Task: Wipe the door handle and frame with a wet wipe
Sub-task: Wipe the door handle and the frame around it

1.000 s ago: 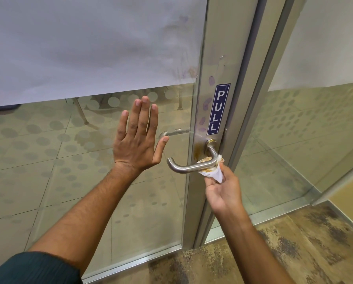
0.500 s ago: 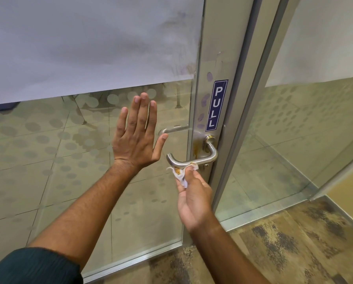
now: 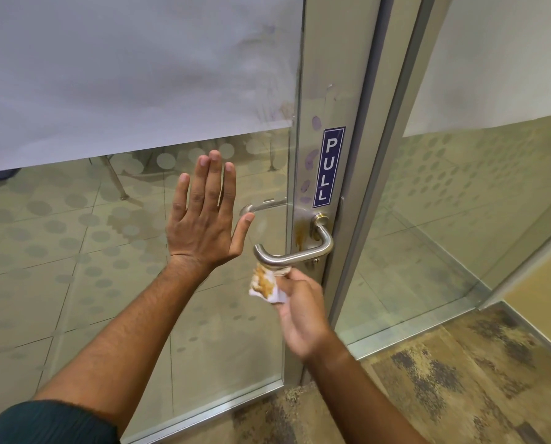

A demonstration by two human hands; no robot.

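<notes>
A blue vertical sign reading PULL [image 3: 329, 168] sits on the brushed grey metal door frame [image 3: 341, 75], just above the round base of the curved satin-steel lever door handle [image 3: 295, 254]. Purplish smudges mark the frame beside the sign, and an orange-brown streak [image 3: 300, 233] runs down the metal left of the handle's base. The glass door panel [image 3: 75, 235] to the left carries a frosted band above and rows of pale dots below; through it show a tiled floor and a second lever on the far side. A mottled brown-and-tan carpet [image 3: 444, 379] covers the floor at the lower right.

The left hand [image 3: 203, 219] is flat against the glass, fingers straight and close together, thumb angled out toward the handle. The right hand [image 3: 299, 310] reaches up from below, its fingers pinching a crumpled white wet wipe [image 3: 263, 283] stained orange-brown. The wipe is just beneath the lever's free end; whether it touches the steel is unclear.
</notes>
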